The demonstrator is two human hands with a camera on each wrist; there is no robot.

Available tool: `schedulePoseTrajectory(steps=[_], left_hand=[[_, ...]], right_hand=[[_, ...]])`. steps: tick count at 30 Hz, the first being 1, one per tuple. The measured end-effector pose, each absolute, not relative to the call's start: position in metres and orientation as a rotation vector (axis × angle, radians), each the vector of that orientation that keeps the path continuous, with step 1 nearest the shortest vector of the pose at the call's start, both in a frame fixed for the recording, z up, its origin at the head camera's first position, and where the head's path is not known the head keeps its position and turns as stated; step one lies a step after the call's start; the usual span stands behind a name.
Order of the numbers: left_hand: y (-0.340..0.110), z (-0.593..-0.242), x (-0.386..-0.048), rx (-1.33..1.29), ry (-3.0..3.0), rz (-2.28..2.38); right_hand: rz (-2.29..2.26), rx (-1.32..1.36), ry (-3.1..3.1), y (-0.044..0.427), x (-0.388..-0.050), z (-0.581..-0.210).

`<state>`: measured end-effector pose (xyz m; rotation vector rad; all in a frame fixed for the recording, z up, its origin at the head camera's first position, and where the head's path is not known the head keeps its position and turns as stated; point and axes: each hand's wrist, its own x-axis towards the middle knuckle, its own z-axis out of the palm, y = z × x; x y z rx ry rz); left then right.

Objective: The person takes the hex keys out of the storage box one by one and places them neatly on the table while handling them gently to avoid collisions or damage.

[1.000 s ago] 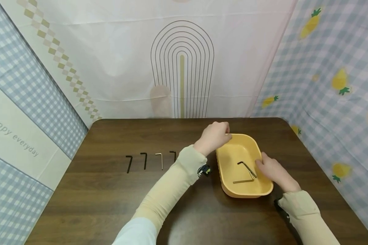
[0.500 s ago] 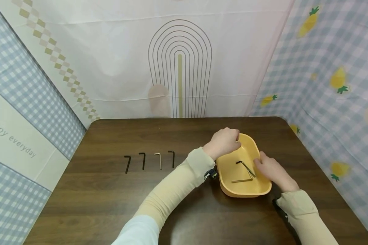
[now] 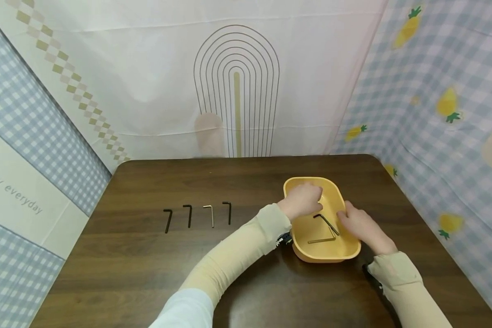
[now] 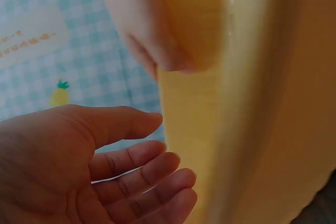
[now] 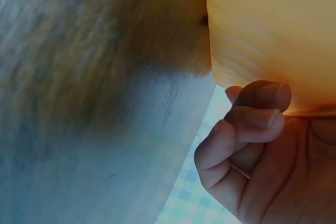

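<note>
In the head view a yellow basket (image 3: 344, 248) holds a dark hex key (image 3: 329, 225) and a brass-coloured one (image 3: 321, 240), which cross at one end. Over its left back part is my left hand (image 3: 303, 201), hiding some of the inside. Seen from the left wrist, that hand (image 4: 105, 166) has loosely bent, spread fingers with nothing between them. My right hand (image 3: 362, 228) grips the basket's right rim, thumb inside. In the right wrist view its fingers (image 5: 254, 119) curl against the outer wall of the basket (image 5: 273, 35).
Left of the basket, several L-shaped hex keys lie in a row on the brown table (image 3: 147, 269): black ones (image 3: 168, 221) (image 3: 190, 216) (image 3: 230, 213) and a silver one (image 3: 212, 216). Patterned cloth (image 3: 159, 91) hangs behind the table and at both sides.
My left hand has moved from the basket's back left rim to the right and nearer, over its inside. The right hand keeps its hold. The view has shifted slightly.
</note>
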<state>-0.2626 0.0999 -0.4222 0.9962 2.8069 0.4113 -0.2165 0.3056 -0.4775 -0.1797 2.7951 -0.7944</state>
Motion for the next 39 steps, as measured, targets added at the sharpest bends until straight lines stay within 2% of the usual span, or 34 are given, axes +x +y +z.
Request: schedulePoseTrajectory(steps=[23, 39], left_hand=[[0.111, -0.462, -0.257, 1.077, 2.765, 0.114], [0.114, -0.473, -0.258, 1.091, 2.877, -0.001]], right_hand=[[-0.795, -0.147, 2.779, 0.305, -0.217, -0.475], [-0.798, -0.153, 2.789, 0.304, -0.217, -0.478]])
